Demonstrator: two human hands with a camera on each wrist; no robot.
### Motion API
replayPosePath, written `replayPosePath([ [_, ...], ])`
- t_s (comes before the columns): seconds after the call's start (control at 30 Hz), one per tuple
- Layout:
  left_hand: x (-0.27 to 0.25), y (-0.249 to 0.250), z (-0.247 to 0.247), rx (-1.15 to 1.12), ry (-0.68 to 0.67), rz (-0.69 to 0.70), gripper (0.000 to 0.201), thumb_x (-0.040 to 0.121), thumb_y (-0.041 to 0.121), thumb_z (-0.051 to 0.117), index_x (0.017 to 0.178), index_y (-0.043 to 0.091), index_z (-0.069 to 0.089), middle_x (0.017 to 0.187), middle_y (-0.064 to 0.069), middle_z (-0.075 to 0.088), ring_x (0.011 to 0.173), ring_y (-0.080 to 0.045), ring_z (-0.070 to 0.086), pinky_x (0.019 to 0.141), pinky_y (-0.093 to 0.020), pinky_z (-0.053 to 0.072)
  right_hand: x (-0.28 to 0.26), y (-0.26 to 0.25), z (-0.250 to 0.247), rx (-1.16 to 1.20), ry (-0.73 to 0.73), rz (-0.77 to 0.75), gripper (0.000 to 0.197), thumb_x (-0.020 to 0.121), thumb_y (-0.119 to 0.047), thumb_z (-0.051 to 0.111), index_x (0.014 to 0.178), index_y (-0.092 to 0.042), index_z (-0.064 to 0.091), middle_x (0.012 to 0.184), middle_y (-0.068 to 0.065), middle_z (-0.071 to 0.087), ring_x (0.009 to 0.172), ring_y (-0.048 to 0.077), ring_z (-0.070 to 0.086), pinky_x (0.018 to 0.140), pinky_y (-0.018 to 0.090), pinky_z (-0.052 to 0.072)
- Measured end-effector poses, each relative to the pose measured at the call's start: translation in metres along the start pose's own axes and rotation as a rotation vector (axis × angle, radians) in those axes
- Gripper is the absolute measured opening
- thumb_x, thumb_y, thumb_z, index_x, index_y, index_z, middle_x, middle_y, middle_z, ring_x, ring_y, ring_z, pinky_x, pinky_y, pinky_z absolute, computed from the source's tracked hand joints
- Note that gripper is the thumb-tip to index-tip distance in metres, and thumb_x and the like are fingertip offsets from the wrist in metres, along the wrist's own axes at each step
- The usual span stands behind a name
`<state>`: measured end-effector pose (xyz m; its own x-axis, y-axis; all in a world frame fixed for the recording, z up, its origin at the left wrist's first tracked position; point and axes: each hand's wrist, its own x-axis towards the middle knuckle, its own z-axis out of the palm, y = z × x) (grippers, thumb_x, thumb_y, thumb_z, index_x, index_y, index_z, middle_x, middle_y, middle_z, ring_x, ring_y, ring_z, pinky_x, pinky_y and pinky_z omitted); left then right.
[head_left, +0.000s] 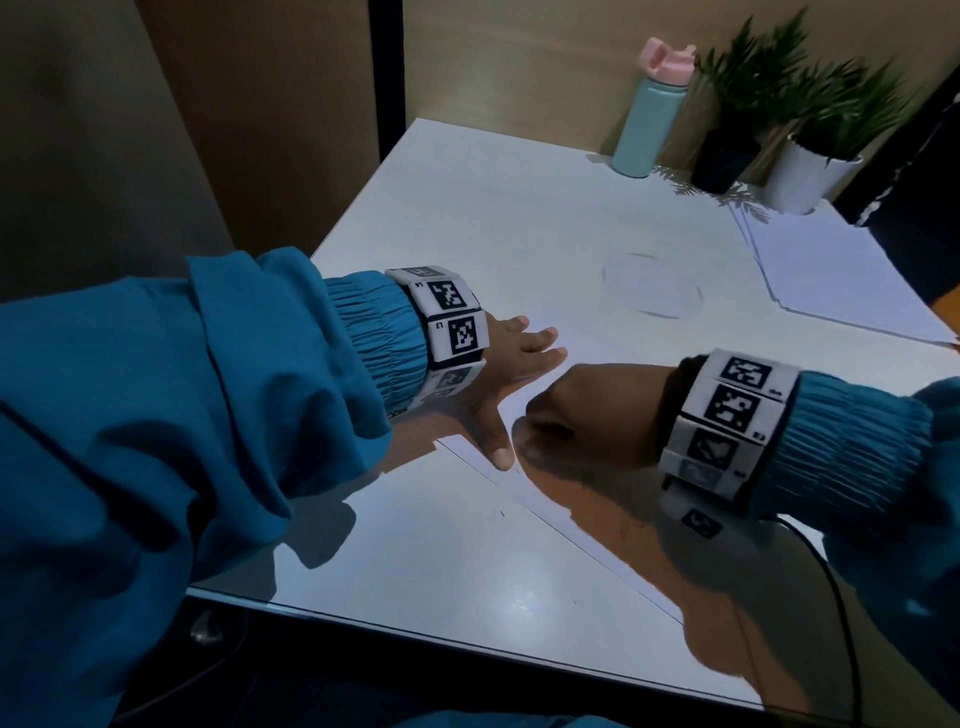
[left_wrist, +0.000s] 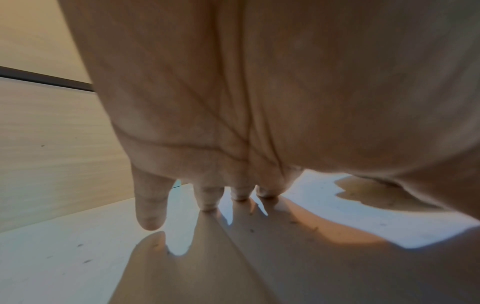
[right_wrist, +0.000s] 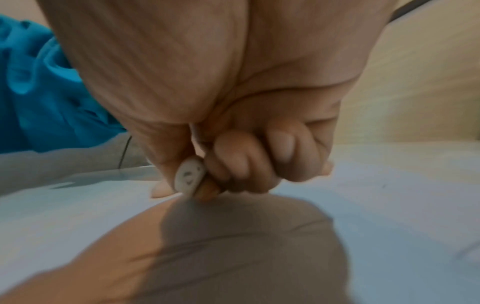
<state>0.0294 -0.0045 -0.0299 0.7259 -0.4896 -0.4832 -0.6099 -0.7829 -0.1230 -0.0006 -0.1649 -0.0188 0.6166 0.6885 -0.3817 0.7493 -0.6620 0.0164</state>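
Observation:
My left hand (head_left: 511, 366) lies flat with straight, spread fingers (left_wrist: 149, 205), pressing a white sheet of paper (head_left: 582, 270) onto the white table (head_left: 441, 545). Just to its right, my right hand (head_left: 582, 410) is curled into a fist with its knuckles toward the left thumb. In the right wrist view its thumb and fingers pinch a small white oval eraser-like piece (right_wrist: 188, 176) whose lower end touches the sheet. A faint pencilled circle (head_left: 652, 285) shows on the paper beyond both hands.
A stack of white sheets (head_left: 831, 275) lies at the right. A mint bottle with a pink lid (head_left: 649, 111), a black plant pot (head_left: 724, 156) and a white plant pot (head_left: 805, 176) stand at the back. A black cable (head_left: 841, 597) runs off the near right edge.

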Motion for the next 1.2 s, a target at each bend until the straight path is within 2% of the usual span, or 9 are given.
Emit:
replayPosePath([
  [0.13,0.001,0.001,0.002,0.028,0.012,-0.012,0.134,0.061,0.085,0.060,0.156,0.024,-0.013,0.164,0.003,-0.016,0.152,-0.025,-0.006,0.116,-0.055,0.013,0.008,0.033,-0.021,-0.194,-0.041,0.136,0.034,0.097,-0.035,0.033,0.092,-0.015,0.061,0.089,0.001,0.064,0.083,0.022,0.061,0.078,0.032,0.048],
  [0.2,0.001,0.002,0.002,0.040,0.018,-0.015,0.134,0.060,0.087,0.058,0.155,0.026,-0.015,0.164,0.003,-0.016,0.152,-0.025,-0.006,0.116,-0.056,0.014,0.011,0.050,-0.027,-0.203,-0.073,0.201,0.026,0.097,-0.034,0.035,0.091,-0.019,0.055,0.084,-0.001,0.057,0.080,0.023,0.059,0.073,0.032,0.047],
  [0.37,0.000,0.002,0.002,0.058,0.010,-0.015,0.130,0.064,0.085,0.059,0.154,0.029,-0.018,0.164,0.002,-0.016,0.152,-0.026,-0.007,0.116,-0.057,0.012,0.013,0.061,-0.020,-0.073,0.088,0.186,0.010,0.091,-0.036,0.047,0.096,-0.030,0.053,0.076,-0.008,0.055,0.074,0.023,0.059,0.066,0.033,0.050],
  [0.53,0.002,0.000,-0.001,0.048,-0.031,-0.011,0.133,0.061,0.087,0.058,0.151,0.033,-0.024,0.163,0.006,-0.020,0.151,-0.025,-0.009,0.116,-0.058,0.013,0.015,0.051,-0.021,0.027,0.207,0.092,0.022,0.082,-0.024,0.043,0.079,-0.014,0.063,0.077,0.003,0.062,0.074,0.029,0.060,0.071,0.040,0.053],
  [0.67,0.001,0.002,-0.001,0.042,-0.035,-0.012,0.131,0.065,0.082,0.062,0.154,0.030,-0.019,0.163,0.005,-0.022,0.151,-0.025,-0.009,0.116,-0.057,0.012,0.007,0.019,-0.008,0.086,0.108,-0.008,0.018,0.075,-0.029,0.036,0.067,-0.025,0.052,0.072,0.007,0.062,0.067,0.028,0.058,0.068,0.032,0.051],
  [0.8,0.002,0.003,-0.001,0.055,-0.008,-0.008,0.132,0.064,0.083,0.061,0.152,0.031,-0.022,0.164,0.003,-0.018,0.152,-0.026,-0.006,0.115,-0.058,0.014,0.010,0.045,-0.026,0.081,0.134,0.141,0.035,0.073,-0.043,0.031,0.074,-0.024,0.061,0.075,0.001,0.066,0.073,0.023,0.062,0.075,0.040,0.056],
  [1.0,0.000,0.002,-0.002,0.013,-0.021,-0.004,0.132,0.064,0.080,0.063,0.155,0.027,-0.017,0.164,0.003,-0.018,0.151,-0.025,-0.008,0.116,-0.057,0.010,-0.004,0.011,-0.010,0.125,0.039,0.019,0.020,0.078,-0.031,0.040,0.068,-0.021,0.054,0.071,0.001,0.062,0.065,0.022,0.056,0.070,0.030,0.051],
  [1.13,0.004,0.001,0.002,0.028,-0.013,-0.026,0.135,0.060,0.086,0.060,0.154,0.028,-0.017,0.164,0.005,-0.019,0.152,-0.024,-0.007,0.115,-0.057,0.014,0.005,0.046,-0.023,0.103,0.138,0.162,0.025,0.073,-0.040,0.032,0.064,-0.024,0.049,0.069,-0.002,0.061,0.069,0.021,0.059,0.075,0.033,0.053],
  [1.2,0.004,0.001,0.002,0.028,-0.011,-0.022,0.134,0.061,0.085,0.061,0.154,0.028,-0.017,0.164,0.005,-0.018,0.152,-0.024,-0.007,0.115,-0.057,0.015,0.005,0.047,-0.020,0.101,0.152,0.132,0.022,0.077,-0.036,0.034,0.065,-0.024,0.048,0.069,-0.003,0.060,0.068,0.020,0.057,0.074,0.032,0.051],
])
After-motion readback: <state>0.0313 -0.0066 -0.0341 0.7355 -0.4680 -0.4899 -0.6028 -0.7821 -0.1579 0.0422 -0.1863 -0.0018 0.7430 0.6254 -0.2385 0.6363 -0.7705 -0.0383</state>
